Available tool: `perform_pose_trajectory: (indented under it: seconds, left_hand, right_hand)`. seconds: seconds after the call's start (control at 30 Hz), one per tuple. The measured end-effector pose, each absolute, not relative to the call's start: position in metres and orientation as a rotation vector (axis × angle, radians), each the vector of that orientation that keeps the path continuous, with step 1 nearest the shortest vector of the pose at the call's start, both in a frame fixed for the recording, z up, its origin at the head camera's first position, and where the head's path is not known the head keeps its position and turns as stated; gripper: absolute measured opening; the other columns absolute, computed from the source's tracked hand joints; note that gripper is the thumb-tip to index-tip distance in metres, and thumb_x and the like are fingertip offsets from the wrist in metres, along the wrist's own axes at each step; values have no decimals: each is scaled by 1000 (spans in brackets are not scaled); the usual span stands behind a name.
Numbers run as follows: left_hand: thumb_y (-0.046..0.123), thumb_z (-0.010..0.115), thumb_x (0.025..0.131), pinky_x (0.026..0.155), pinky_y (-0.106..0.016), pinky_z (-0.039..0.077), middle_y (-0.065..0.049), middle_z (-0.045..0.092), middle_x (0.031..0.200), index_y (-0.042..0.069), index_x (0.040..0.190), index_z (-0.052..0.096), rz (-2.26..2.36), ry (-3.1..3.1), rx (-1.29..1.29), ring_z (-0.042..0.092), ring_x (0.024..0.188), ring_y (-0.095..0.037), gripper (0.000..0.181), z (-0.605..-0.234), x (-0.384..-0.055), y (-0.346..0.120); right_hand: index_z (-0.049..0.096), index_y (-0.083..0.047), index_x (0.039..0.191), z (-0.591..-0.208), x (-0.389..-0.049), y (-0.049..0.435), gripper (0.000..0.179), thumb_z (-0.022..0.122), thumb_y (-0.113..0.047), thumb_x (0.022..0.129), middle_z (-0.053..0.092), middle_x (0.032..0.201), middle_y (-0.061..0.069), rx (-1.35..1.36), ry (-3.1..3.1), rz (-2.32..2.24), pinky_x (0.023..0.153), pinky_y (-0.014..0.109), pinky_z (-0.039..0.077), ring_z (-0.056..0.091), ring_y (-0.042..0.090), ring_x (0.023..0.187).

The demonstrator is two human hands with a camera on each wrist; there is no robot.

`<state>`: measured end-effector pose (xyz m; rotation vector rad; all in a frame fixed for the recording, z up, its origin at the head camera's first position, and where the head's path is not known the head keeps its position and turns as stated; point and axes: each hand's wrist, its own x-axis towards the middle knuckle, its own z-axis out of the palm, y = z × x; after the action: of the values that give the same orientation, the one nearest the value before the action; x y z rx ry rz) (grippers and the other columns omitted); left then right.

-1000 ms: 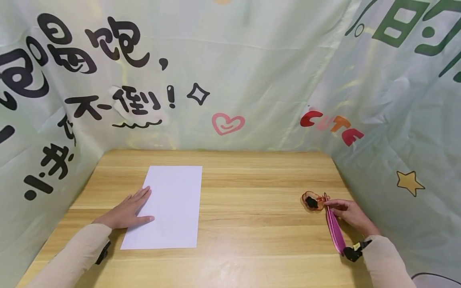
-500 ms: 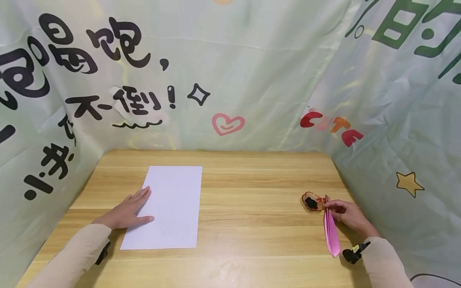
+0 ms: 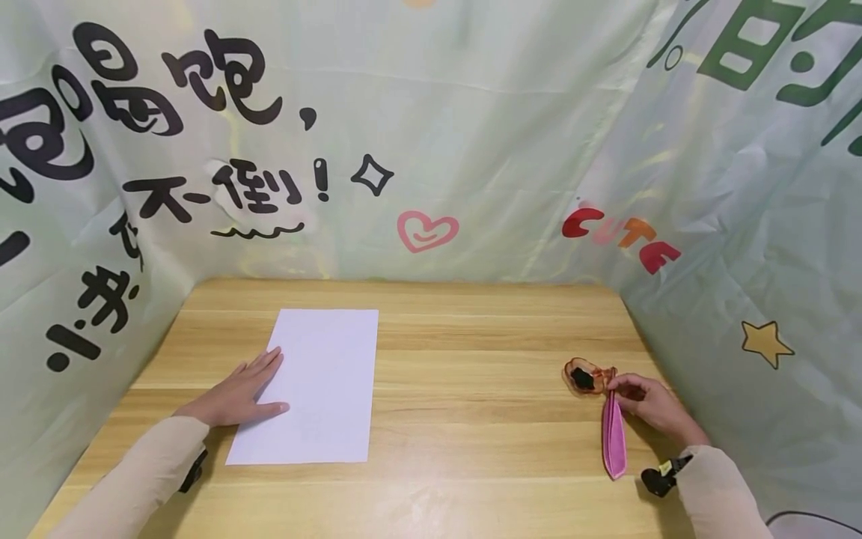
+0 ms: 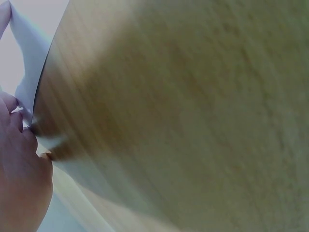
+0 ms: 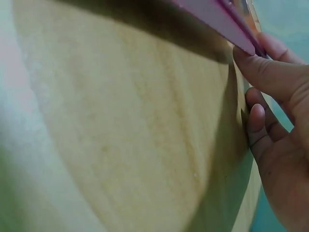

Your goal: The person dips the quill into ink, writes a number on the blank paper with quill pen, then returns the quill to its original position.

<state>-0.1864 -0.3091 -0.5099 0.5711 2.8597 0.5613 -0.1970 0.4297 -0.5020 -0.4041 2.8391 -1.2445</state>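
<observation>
My left hand [image 3: 241,393] lies flat with fingers spread on the left edge of a white sheet of paper [image 3: 330,389], pressing it to the table. Fingers and paper edge also show in the left wrist view, where the hand [image 4: 21,169] is at the left. At the right, thumb and forefinger of my right hand [image 3: 656,404] pinch the upper end of a pink, narrow, layered strip [image 3: 614,442] with a pointed lower end. An orange see-through, wavy-edged piece [image 3: 582,376] with a black shape inside adjoins that end. Up close, the strip [image 5: 217,21] appears flat and folded.
The wooden table [image 3: 471,419] has a printed pale cloth [image 3: 485,165] behind it and at both sides. Black wrist devices sit at the cuffs, the right one [image 3: 660,479] near the strip. A dark cable [image 3: 815,514] runs at the lower right.
The pink strip's lower end has swung left, away from the right wrist, while the right hand keeps its pinch. The left hand and the paper have stayed in place.
</observation>
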Motion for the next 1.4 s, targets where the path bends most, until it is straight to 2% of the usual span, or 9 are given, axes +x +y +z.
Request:
perform_pose_trajectory:
  seconds: [0.17,0.3,0.4,0.57,0.8,0.93,1.13,1.27,1.4]
  left_hand:
    - [62,60,84,111,-64,10,-17,12,160,0,152,19,566,2855,566,12,145,-40,101,-514,-189,-312]
    - [62,60,84,111,-64,10,-17,12,160,0,152,19,570,2855,571,12,145,-41,101,-513,-189,-312]
    - [61,60,84,111,-65,10,-17,12,160,-1,151,19,570,2854,575,12,145,-41,100,-512,-188,-311]
    - [59,61,85,110,-65,11,-18,12,159,-2,151,19,581,2847,580,12,145,-40,99,-511,-188,-310]
    - [57,62,85,110,-66,11,-20,13,158,-4,150,20,578,2854,583,13,144,-42,99,-507,-186,-308]
    - [57,62,85,109,-66,12,-22,15,158,-5,149,21,570,2866,594,14,143,-44,98,-506,-185,-307]
    - [58,61,85,110,-66,11,-20,13,159,-3,150,20,566,2859,588,12,144,-42,98,-510,-186,-309]
    - [58,61,85,110,-66,11,-19,13,159,-2,151,20,570,2858,588,12,144,-42,99,-511,-187,-309]
    - [58,61,85,110,-65,11,-19,13,159,-3,151,20,575,2857,583,12,144,-42,99,-510,-186,-309]
  right_hand:
    - [62,8,101,-499,-195,429,19,63,12,83,64,86,0,-399,2835,-1291,56,23,48,56,1,73]
    - [60,10,104,-500,-193,429,19,63,8,85,66,88,-9,-373,2829,-1365,53,25,47,57,-1,73]
    - [58,13,107,-502,-191,430,21,62,6,88,66,90,-13,-366,2814,-1466,57,21,48,58,-3,76]
    - [59,12,108,-504,-189,431,20,61,8,88,68,94,-11,-308,2694,-1759,67,16,52,62,-2,82]
    - [59,11,109,-506,-189,431,19,57,10,90,69,99,-14,-306,2639,-1958,69,13,51,63,-4,89]
    - [61,7,109,-504,-188,428,20,56,12,89,70,100,-13,-339,2596,-2065,67,14,52,64,-2,90]
    - [59,8,111,-504,-191,427,23,50,15,91,72,105,2,-539,2157,-2428,82,17,52,67,9,99]
    - [55,11,113,-497,-189,423,21,54,7,93,72,102,-3,-454,2496,-2207,78,14,51,66,4,94]
    - [54,7,116,-492,-185,419,25,58,-4,94,68,100,-12,-250,2900,-1802,72,10,48,62,-2,89]
